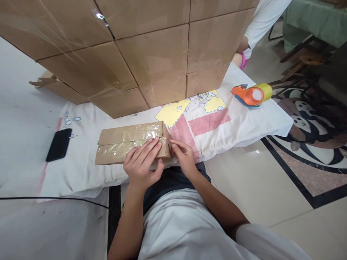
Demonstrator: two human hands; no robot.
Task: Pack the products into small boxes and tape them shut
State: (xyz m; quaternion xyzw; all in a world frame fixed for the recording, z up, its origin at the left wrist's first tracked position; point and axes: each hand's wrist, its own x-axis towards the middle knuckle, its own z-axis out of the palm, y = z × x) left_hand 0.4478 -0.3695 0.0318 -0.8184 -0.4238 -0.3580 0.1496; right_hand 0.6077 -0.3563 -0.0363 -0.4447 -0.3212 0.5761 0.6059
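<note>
A flat brown cardboard package (124, 142), wrapped in shiny clear tape, lies on a white cloth (244, 122) in front of me. My left hand (142, 162) rests flat on its near right top, fingers spread and pressing the tape. My right hand (184, 155) touches the package's right end with its fingertips. Neither hand holds a tool.
A tall stack of taped cardboard boxes (151, 50) stands just behind the package. An orange tape dispenser with a yellow roll (253, 95) lies at the right on the cloth. A black phone (59, 144) lies at the left. Another person's arm (244, 54) shows behind the boxes.
</note>
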